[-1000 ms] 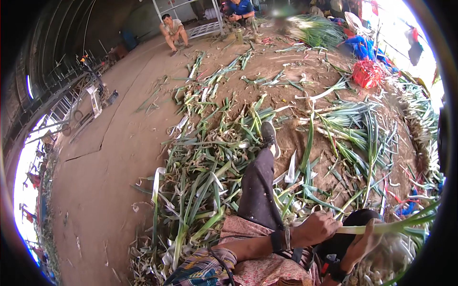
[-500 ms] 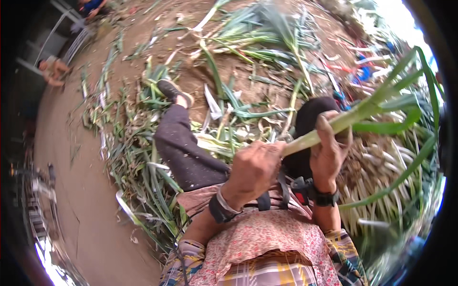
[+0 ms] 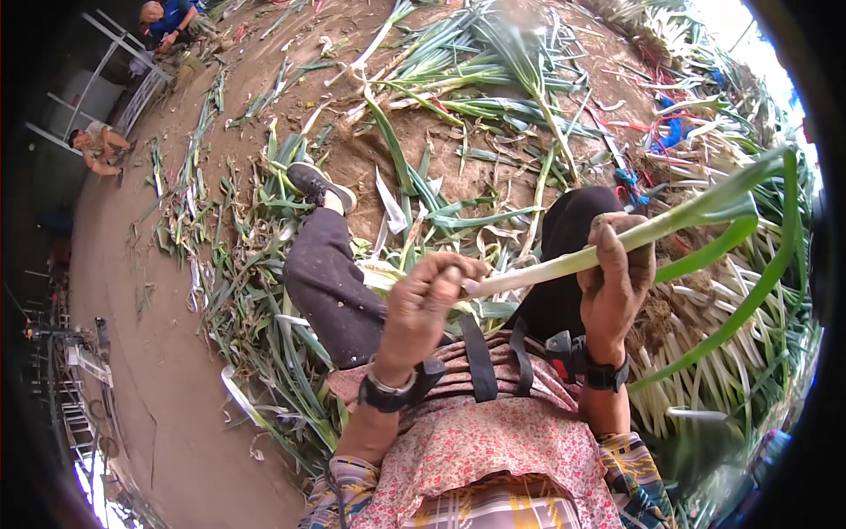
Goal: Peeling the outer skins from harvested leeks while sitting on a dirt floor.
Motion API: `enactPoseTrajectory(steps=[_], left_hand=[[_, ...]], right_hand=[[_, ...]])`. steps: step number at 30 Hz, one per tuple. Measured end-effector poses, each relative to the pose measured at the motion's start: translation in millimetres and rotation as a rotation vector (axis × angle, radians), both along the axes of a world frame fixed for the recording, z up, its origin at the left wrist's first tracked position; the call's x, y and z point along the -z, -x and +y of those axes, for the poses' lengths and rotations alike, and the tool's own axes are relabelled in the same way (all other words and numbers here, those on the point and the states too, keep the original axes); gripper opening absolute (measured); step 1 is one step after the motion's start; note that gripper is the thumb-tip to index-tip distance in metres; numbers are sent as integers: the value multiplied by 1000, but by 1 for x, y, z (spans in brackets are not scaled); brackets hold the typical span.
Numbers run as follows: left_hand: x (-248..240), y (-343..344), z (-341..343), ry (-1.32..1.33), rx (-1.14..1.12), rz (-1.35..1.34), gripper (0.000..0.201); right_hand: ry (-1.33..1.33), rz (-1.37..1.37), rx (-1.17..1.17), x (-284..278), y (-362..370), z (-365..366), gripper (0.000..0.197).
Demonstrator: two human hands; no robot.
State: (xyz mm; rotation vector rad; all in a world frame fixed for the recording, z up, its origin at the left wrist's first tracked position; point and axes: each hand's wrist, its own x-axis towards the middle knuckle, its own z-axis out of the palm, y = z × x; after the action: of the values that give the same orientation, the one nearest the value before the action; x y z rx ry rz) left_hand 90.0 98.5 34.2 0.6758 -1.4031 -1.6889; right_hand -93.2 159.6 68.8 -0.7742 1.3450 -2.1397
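A long green onion (image 3: 546, 271) lies slantwise across my lap, its white end to the left and its green leaves bending down at the right. My right hand (image 3: 617, 286) is closed around the stalk, with the thumb along its near side. At the white end my left hand (image 3: 419, 313) is curled, its thumb and fingers pinched against the tip. Whether they also hold a loose skin or root there is hidden. Both wrists wear dark straps.
A large pile of green onions with roots (image 3: 705, 326) rises at my right. Leaf trimmings (image 3: 256, 300) cover the ground at left; whole stalks (image 3: 480, 75) lie ahead. Blue ties (image 3: 674, 132) are by the pile. Two people (image 3: 167, 22) (image 3: 101, 145) crouch at far left.
My left hand has moved left and slightly down, baring more of the white end. The right hand and the stalk have shifted slightly, and the leafy end is lower.
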Motion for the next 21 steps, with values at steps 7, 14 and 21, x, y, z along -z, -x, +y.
enactPoseTrajectory(steps=[7,14,21], left_hand=[[5,-55,-36,-439,-101,735,19],[-9,-102,-58,-31,-765,417,26],[-2,-9,-17,961,-176,-489,29]], right_hand=[[74,-121,-15,-5,13,4,9],[65,-67,59,-13,33,8,11],[-28,-38,75,-7,-1,6,10]])
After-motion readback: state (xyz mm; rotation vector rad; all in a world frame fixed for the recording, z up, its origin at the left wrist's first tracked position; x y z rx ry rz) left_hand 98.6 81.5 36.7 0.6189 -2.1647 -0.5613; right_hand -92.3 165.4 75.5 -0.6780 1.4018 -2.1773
